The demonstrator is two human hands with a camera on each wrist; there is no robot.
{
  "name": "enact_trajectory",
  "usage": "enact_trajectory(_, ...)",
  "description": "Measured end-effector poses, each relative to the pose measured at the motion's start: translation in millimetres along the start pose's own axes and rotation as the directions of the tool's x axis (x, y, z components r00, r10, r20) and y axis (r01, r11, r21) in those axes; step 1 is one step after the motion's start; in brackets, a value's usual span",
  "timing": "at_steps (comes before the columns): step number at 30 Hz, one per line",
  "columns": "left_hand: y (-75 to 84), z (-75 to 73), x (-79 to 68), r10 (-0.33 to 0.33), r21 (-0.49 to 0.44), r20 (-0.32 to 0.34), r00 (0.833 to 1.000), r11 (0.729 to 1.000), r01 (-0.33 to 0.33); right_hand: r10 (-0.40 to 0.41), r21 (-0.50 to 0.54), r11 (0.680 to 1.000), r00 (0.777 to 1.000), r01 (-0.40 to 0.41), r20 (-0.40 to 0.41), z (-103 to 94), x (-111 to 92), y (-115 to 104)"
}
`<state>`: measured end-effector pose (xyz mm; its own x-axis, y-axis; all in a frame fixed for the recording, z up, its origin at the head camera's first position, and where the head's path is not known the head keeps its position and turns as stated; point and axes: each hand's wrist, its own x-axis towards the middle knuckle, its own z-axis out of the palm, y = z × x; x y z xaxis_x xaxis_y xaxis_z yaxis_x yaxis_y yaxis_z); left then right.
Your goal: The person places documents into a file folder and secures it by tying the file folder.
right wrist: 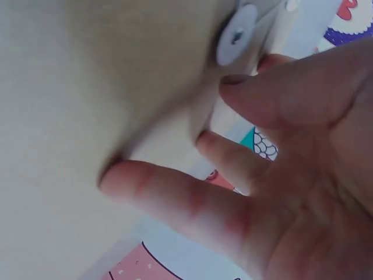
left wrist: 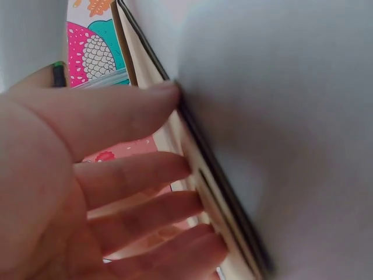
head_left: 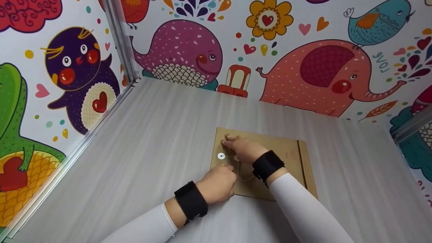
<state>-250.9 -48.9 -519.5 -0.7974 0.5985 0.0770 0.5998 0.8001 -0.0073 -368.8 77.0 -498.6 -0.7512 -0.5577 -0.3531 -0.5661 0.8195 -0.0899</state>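
A brown kraft-paper document envelope (head_left: 272, 145) with a string-and-button closure lies flat on the table. One white button (head_left: 221, 156) shows near its left side, and a thin string (head_left: 245, 180) loops across the paper. My left hand (head_left: 219, 182) is at the envelope's near left corner. In the left wrist view its thumb (left wrist: 128, 111) meets the envelope's edge, while the other fingers rest along it, slightly bent. Over the far left part is my right hand (head_left: 246, 148). Its spread fingertips touch the paper beside a white button (right wrist: 237, 35) in the right wrist view.
The pale wood-grain table (head_left: 158, 134) surrounds the envelope. Cartoon-printed walls (head_left: 240, 46) stand behind and at both sides, with a metal frame rail (head_left: 120, 35) at the left corner. Black bands (head_left: 191, 201) circle both wrists over white sleeves.
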Motion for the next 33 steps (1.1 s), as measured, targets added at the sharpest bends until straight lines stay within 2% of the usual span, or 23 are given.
enact_trajectory(2, -2.0, -2.5, 0.1, -0.007, -0.014, 0.019, 1.000, 1.000, 0.007, -0.013, -0.030, 0.999, 1.000, 0.012, -0.009, 1.0, 2, -2)
enact_trajectory(5, -2.9, -5.8, 3.2, -0.044, -0.044, 0.035, 0.998, 0.998, 0.045, -0.078, -0.077, 0.994, 0.997, 0.077, -0.015, 0.5, 5, -1)
enact_trajectory(8, 2.2, -7.0, 13.0, -0.145, -0.061, 0.041, 0.989, 0.987, 0.147, -0.126, -0.049, 0.991, 0.992, 0.125, -0.012, -2.5, 5, 3)
enact_trajectory(10, 8.5, -6.8, 23.3, -0.231, -0.062, 0.036, 0.972, 0.971, 0.233, -0.138, -0.028, 0.990, 0.990, 0.138, -0.018, -5.2, 4, 7)
enact_trajectory(14, 21.4, -4.1, 44.2, -0.362, 0.003, 0.050, 0.931, 0.932, 0.362, -0.150, 0.029, 0.988, 0.988, 0.152, -0.045, -9.8, 3, 13)
enact_trajectory(17, 27.2, -0.1, 52.9, -0.419, 0.013, 0.038, 0.907, 0.908, 0.419, -0.175, 0.026, 0.984, 0.983, 0.177, -0.051, -10.7, 3, 13)
enact_trajectory(20, 28.4, 3.7, 55.5, -0.454, -0.041, 0.003, 0.891, 0.890, 0.454, -0.172, 0.020, 0.985, 0.984, 0.173, -0.049, -10.6, 4, 13)
enact_trajectory(24, 25.4, 7.3, 53.9, -0.443, -0.082, -0.024, 0.896, 0.894, 0.440, -0.151, 0.034, 0.988, 0.987, 0.152, -0.051, -9.8, 3, 14)
enact_trajectory(29, 18.2, 7.1, 50.1, -0.401, -0.113, 0.021, 0.916, 0.909, 0.401, -0.122, 0.058, 0.991, 0.992, 0.124, -0.040, -9.0, 4, 14)
enact_trajectory(31, 15.7, 5.2, 49.4, -0.399, -0.140, 0.044, 0.916, 0.905, 0.401, -0.113, 0.040, 0.993, 0.993, 0.114, -0.038, -9.4, 5, 13)
enact_trajectory(33, 13.6, 4.1, 49.1, -0.402, -0.183, 0.041, 0.915, 0.897, 0.402, -0.115, 0.011, 0.993, 0.993, 0.115, -0.037, -10.0, 6, 13)
